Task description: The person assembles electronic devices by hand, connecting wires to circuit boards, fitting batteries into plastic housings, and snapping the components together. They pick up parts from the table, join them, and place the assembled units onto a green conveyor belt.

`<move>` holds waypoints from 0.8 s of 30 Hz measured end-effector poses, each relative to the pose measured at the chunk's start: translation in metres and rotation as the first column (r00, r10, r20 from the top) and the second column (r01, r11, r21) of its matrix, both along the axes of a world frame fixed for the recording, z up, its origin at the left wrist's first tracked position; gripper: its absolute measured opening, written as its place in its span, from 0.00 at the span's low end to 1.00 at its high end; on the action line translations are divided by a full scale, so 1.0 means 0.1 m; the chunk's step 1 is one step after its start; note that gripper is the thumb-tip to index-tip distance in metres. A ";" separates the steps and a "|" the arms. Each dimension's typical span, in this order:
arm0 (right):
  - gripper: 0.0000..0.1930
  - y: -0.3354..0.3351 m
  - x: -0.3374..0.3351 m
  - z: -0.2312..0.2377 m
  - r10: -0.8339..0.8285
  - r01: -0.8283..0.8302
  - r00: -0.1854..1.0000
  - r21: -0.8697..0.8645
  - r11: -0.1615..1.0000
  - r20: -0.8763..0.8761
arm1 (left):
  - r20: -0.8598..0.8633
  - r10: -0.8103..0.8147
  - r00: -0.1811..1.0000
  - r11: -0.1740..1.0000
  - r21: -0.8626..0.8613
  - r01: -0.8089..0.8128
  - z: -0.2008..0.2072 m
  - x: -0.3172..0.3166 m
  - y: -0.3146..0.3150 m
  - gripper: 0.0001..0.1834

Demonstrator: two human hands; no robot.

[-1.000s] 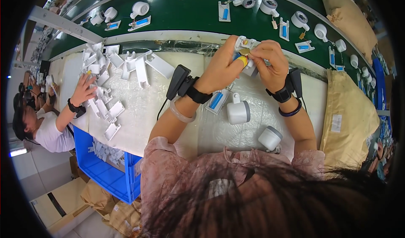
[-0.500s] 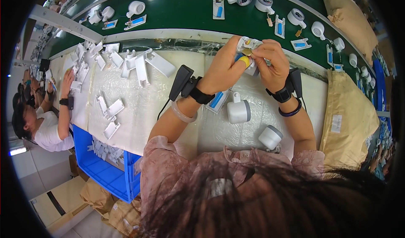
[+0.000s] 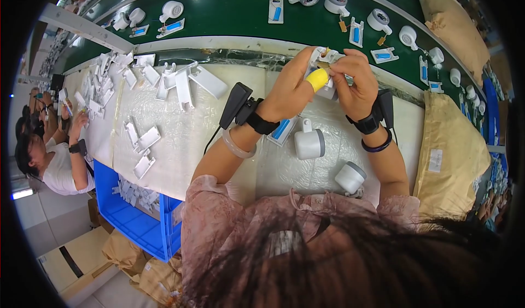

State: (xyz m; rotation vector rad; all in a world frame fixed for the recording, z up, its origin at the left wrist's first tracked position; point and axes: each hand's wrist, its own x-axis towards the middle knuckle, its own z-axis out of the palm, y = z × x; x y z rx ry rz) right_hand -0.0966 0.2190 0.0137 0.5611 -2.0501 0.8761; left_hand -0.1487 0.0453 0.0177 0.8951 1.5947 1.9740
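White plastic part (image 3: 326, 67) is gripped between left hand (image 3: 292, 89) and right hand (image 3: 358, 81), both closed on it, above a pale worktable (image 3: 180, 138). Beyond, a green conveyor (image 3: 235, 13) is seen; a blue crate (image 3: 134, 218) sits below the table.

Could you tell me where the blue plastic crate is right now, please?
In the head view, the blue crate sits low on the person's left, below the white worktable's edge, beside the seated co-worker.

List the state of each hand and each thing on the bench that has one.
Left hand: raised, yellow-capped fingertip pinching small white plastic part.
Right hand: raised, gripping the same part.
White cylindrical unit with grey end: lying on its side.
Second white cylinder: tilted, near the table edge.
Blue plastic crate: open, holding white pieces.
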 end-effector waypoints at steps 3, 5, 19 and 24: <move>0.11 -0.02 0.00 0.04 0.004 -0.004 1.000 -0.026 1.000 -0.003 | -0.116 0.051 0.992 0.998 0.035 -0.048 0.00 0.03 0.01 0.22; 0.11 -0.03 0.01 0.05 0.000 0.000 1.000 -0.034 0.999 -0.014 | -0.226 0.128 0.966 0.991 0.001 -0.131 -0.01 0.05 0.02 0.22; 0.11 -0.04 0.03 0.04 -0.024 0.024 1.000 -0.027 0.999 -0.003 | -0.350 0.155 0.924 0.973 -0.110 -0.205 0.01 0.07 0.03 0.21; 0.12 -0.04 0.04 0.02 -0.038 0.038 0.999 0.012 0.999 -0.005 | -0.325 0.171 0.930 0.971 -0.106 -0.216 -0.04 0.07 0.07 0.18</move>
